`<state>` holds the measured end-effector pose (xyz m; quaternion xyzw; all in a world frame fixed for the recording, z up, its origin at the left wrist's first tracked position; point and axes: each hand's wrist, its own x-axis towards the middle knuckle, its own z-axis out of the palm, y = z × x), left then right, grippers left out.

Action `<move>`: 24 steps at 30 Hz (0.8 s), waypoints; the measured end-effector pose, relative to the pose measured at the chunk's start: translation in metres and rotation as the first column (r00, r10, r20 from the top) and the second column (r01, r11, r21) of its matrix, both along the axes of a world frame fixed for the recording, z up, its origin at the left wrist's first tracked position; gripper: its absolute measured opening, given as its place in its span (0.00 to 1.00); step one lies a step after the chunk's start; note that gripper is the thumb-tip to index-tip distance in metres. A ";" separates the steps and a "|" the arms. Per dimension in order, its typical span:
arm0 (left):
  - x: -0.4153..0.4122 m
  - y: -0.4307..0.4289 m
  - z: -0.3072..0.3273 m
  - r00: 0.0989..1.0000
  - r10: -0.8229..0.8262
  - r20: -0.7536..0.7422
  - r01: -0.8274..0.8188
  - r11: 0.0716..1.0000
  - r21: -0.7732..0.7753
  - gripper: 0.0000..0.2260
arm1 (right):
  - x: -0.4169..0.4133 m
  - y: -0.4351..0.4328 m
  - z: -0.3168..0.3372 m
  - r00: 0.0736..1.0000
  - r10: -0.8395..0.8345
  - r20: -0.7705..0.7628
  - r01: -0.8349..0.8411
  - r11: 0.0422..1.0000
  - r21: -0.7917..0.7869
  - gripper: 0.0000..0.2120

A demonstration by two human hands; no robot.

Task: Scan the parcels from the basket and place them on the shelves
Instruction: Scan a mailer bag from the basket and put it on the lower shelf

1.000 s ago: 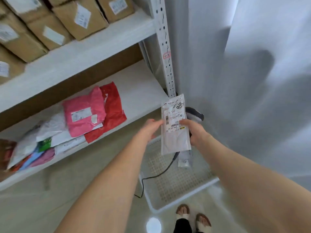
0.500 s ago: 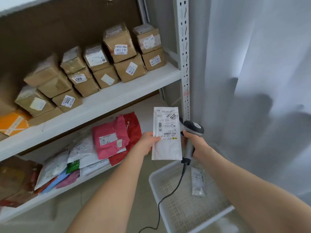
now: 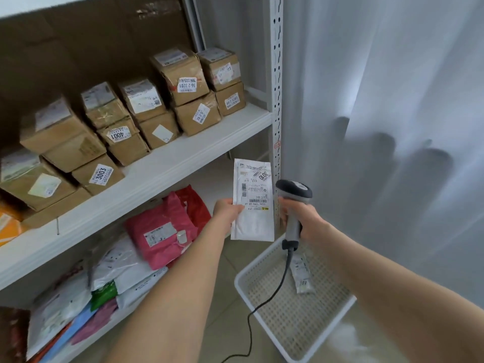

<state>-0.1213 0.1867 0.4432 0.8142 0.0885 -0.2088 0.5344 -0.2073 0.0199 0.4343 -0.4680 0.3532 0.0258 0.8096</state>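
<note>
Fingers of the left hand [image 3: 227,212] are pinched on the left edge of a flat white parcel [image 3: 252,203], thumb over its front, holding it upright with the printed label and barcodes facing the camera. Just to the right of those fingers, the right hand [image 3: 305,220] is wrapped closed around the grip of a grey handheld barcode scanner [image 3: 293,205]; the scanner's head sits above the knuckles, close beside the parcel's right edge, and its black cable [image 3: 272,292] trails down to the floor.

Below both hands a white perforated plastic basket [image 3: 264,279] rests on the pale tiled floor [image 3: 225,318], with one small white parcel [image 3: 301,275] lying inside it near its far side.

Left of the left hand's fingers and above them runs a white metal shelf [image 3: 167,163] carrying brown cardboard boxes [image 3: 180,77] stacked two high, each with a white sticker, some reading 4001, 3003 and 56-2-3201. Lower, level with the left forearm, another shelf holds soft mailer bags: a pink bag [image 3: 159,231] lies on a red bag [image 3: 193,205], with white, green, blue and magenta ones further left. A brown board backs the shelving. Its perforated white upright post [image 3: 276,74] rises directly behind the parcel. Right of the right hand hangs a pale grey curtain [image 3: 387,100] with soft folds and shadows.
</note>
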 end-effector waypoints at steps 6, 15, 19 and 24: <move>-0.012 -0.014 0.005 0.988 -0.114 -0.101 0.103 0.989 -0.110 0.17 | -0.010 -0.002 0.005 0.996 -0.040 0.074 0.029 0.989 0.146 0.10; -0.016 -0.020 -0.001 0.953 -0.209 -0.219 0.174 0.970 -0.168 0.20 | -0.010 -0.012 0.004 0.993 -0.102 0.059 0.094 0.987 0.128 0.15; -0.012 -0.027 -0.001 0.970 -0.161 -0.182 0.137 0.981 -0.137 0.15 | -0.011 -0.014 0.007 0.993 -0.088 0.078 0.080 0.991 0.103 0.10; -0.007 -0.030 -0.006 0.998 -0.025 -0.057 0.020 0.997 -0.080 0.12 | -0.012 -0.019 0.010 0.995 -0.097 0.014 0.097 0.994 0.042 0.07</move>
